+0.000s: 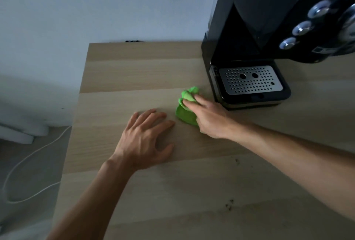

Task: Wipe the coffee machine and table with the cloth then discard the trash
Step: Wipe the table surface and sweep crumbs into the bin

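Observation:
A crumpled green cloth (185, 111) lies on the light wooden table (134, 70), just left of the coffee machine's base. My right hand (209, 117) presses down on the cloth, fingers spread over its top. My left hand (146, 139) rests flat on the table, palm down, fingers apart, a short way left of the cloth and holding nothing. The black coffee machine (269, 18) stands at the back right, with a perforated metal drip tray (249, 80) at its foot. Dark crumbs (230, 204) lie on the table near my right forearm.
The table's left edge drops to a grey floor, where a white cable (28, 155) loops. A white wall rises behind the table. A small black object (132, 41) peeks over the table's back edge.

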Tool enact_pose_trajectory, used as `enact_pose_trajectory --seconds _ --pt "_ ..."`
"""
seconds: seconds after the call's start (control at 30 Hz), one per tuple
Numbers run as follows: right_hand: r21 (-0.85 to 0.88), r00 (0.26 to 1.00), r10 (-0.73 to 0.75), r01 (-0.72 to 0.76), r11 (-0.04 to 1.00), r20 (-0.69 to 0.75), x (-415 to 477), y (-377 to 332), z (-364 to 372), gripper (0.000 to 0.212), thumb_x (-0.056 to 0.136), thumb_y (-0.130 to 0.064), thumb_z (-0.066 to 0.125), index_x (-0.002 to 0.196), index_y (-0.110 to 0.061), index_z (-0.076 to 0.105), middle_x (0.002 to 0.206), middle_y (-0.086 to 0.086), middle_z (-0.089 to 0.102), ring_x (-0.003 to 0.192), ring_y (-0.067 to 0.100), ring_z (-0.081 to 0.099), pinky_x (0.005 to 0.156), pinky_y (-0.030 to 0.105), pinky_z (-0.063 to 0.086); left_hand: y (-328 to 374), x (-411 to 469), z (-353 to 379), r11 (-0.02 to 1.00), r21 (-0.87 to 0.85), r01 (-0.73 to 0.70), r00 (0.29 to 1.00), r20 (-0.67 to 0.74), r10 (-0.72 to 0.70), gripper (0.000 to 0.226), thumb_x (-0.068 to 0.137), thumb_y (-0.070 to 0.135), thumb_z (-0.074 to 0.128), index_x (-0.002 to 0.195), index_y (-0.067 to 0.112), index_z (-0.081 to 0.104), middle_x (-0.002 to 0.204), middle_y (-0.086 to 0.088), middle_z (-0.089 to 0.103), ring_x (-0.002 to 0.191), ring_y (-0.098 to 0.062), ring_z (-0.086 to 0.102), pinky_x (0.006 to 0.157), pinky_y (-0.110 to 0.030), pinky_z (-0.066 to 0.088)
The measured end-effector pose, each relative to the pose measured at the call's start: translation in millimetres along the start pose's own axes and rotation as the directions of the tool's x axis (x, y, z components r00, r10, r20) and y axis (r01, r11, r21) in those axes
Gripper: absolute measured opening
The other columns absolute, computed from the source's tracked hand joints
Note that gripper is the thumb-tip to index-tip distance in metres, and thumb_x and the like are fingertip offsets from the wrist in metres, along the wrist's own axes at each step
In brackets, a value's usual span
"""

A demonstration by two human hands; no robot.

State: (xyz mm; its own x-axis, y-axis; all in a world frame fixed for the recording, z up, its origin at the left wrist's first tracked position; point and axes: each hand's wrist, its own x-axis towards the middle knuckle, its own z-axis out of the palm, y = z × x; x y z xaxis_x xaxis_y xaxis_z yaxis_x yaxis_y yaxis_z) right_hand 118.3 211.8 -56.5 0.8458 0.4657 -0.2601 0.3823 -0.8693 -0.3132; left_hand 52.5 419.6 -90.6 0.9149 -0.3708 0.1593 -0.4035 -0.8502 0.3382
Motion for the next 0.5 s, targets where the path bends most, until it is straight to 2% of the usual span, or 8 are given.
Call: enact_pose_trajectory --seconds 0.07,0.17,0.27,0.33,0.4,0.5 --pt "0.092 0.995 0.065 -0.058 0.994 -0.074 4 -2 -19 0.058 0.090 0.000 0.041 0.144 -0.020 0.033 0.155 0.002 0.020 0.128 0.030 0.042 0.105 0.031 0.036 -1 -3 -1 1.000 0.003 -0.001 1.000 -0.016 0.001 0.054 0.072 0.055 0.059 0.115 0.024 0.068 0.122 -0.004 0.062 0.119 -0.028 0.054 0.100 -0.040 0.040" --pt "0.082 0.967 0.073 -0.054 0.995 -0.243 55 3 -50 0.056 0.087 -0.001 0.043 0.140 -0.017 0.040 0.147 0.009 0.035 0.126 0.030 0.043 0.104 0.028 0.035 -3 -6 -1 1.000 -0.010 -0.003 1.000 -0.021 0.003 0.054 0.073 0.055 0.059 0.117 0.024 0.067 0.123 -0.004 0.062 0.120 -0.027 0.053 0.101 -0.043 0.041" --pt "0.038 0.955 0.034 -0.024 0.999 -0.294 126 6 -63 0.058 0.083 0.001 0.046 0.139 -0.016 0.041 0.144 0.011 0.036 0.123 0.033 0.044 0.101 0.031 0.037 -4 -9 3 1.000 -0.028 0.013 1.000 0.001 -0.013 0.056 0.073 0.054 0.061 0.120 0.025 0.065 0.128 -0.003 0.059 0.124 -0.026 0.050 0.102 -0.048 0.040" --pt "-0.021 0.967 0.039 -0.046 0.999 -0.252 166 16 -53 0.062 0.081 0.000 0.050 0.140 -0.015 0.037 0.145 0.012 0.032 0.126 0.035 0.039 0.103 0.036 0.036 -4 -10 6 0.999 -0.039 0.023 1.000 0.003 -0.023 0.056 0.072 0.054 0.063 0.121 0.026 0.064 0.129 -0.003 0.059 0.126 -0.026 0.050 0.101 -0.051 0.040" --pt "-0.060 0.977 0.065 -0.078 0.995 -0.204 192 29 -39 0.065 0.083 -0.004 0.049 0.143 -0.017 0.029 0.150 0.012 0.023 0.135 0.034 0.026 0.110 0.041 0.028 -4 -10 8 0.999 -0.033 0.026 1.000 -0.003 -0.026 0.057 0.071 0.055 0.062 0.121 0.029 0.064 0.129 -0.001 0.059 0.126 -0.025 0.049 0.103 -0.051 0.039" --pt "-0.006 0.978 0.111 -0.114 0.993 -0.176 204 39 -34 0.061 0.092 -0.012 0.039 0.147 -0.028 0.019 0.157 0.005 0.007 0.142 0.031 0.008 0.115 0.047 0.014 -8 -9 8 0.999 -0.022 0.025 1.000 -0.012 -0.025 0.057 0.070 0.056 0.062 0.122 0.031 0.063 0.129 0.002 0.058 0.127 -0.023 0.049 0.105 -0.049 0.037"
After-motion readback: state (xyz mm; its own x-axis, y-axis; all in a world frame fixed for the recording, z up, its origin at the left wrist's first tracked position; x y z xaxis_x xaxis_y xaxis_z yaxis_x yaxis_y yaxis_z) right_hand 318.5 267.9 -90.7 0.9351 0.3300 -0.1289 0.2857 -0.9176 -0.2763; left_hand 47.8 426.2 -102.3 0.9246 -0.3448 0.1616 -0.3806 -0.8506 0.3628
